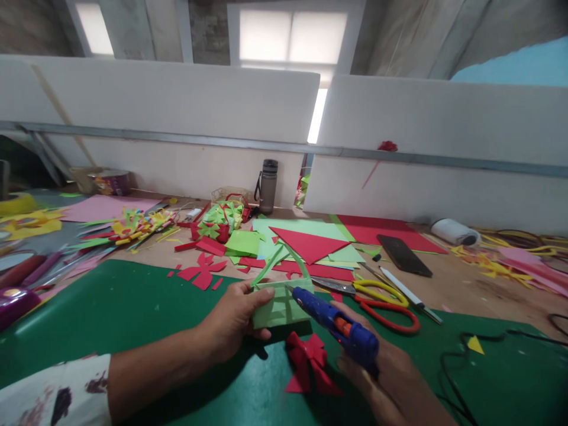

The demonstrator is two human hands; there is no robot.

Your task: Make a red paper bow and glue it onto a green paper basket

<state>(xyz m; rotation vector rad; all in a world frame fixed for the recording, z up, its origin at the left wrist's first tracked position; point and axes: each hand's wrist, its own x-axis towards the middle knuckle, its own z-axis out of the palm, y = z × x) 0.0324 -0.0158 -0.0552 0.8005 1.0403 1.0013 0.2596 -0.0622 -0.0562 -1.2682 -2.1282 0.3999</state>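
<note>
My left hand pinches the left side of a small light green paper basket, its thumb across the front. Two green handle strips rise from the basket's top. A blue hot glue gun is gripped in my right hand, its nozzle at the upper front of the basket; whether it touches the paper I cannot tell. Below them a red paper bow lies on the green cutting mat. My right fingers are partly hidden behind the glue gun.
Scissors with yellow and red handles lie right of the basket, beside a white pen and a phone. Red paper and green sheets spread behind. A dark bottle stands at the back. A black cable curls at right.
</note>
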